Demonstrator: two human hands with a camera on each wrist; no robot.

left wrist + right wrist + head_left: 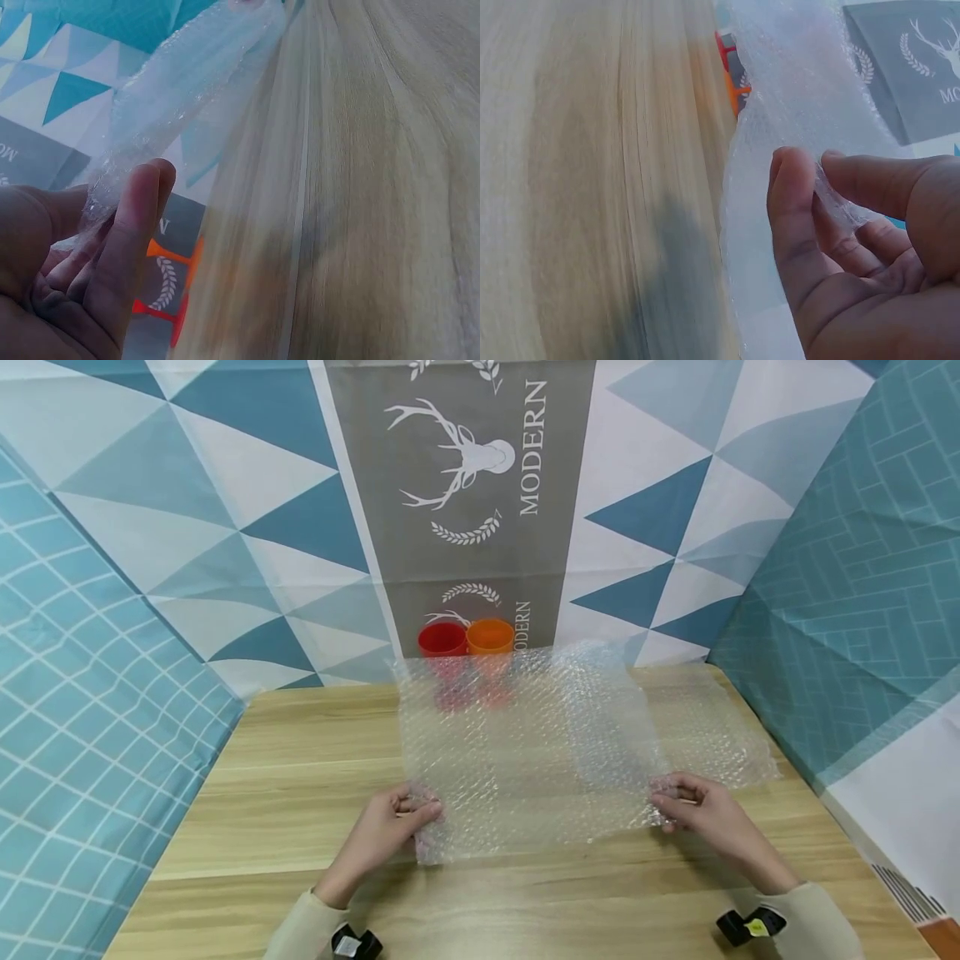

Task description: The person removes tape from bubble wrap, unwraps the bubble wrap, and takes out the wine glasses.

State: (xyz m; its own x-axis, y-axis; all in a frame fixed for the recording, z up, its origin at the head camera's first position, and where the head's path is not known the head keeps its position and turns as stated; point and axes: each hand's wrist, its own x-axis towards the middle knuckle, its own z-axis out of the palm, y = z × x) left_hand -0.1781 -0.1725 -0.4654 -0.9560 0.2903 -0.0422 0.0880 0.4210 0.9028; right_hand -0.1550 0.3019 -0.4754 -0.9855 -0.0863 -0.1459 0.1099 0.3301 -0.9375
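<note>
A clear sheet of bubble wrap (525, 760) is stretched between both hands above the wooden table. My left hand (393, 827) pinches its near left corner between thumb and fingers; the left wrist view shows the film (180, 90) running away from that hand (90, 255). At the near right edge, my right hand (701, 814) pinches the sheet too, and in the right wrist view the film (795, 82) passes between thumb and fingers of the hand (855, 247). Behind the sheet stand a red cup (442, 639) and an orange cup (491, 635), side by side, their lower parts seen through the film.
Another piece of bubble wrap (705, 718) lies at the table's back right. The wooden table (300, 760) reaches back to a patterned cloth wall (480, 552), with blue cloth (82, 718) along the left side and more (847, 593) on the right.
</note>
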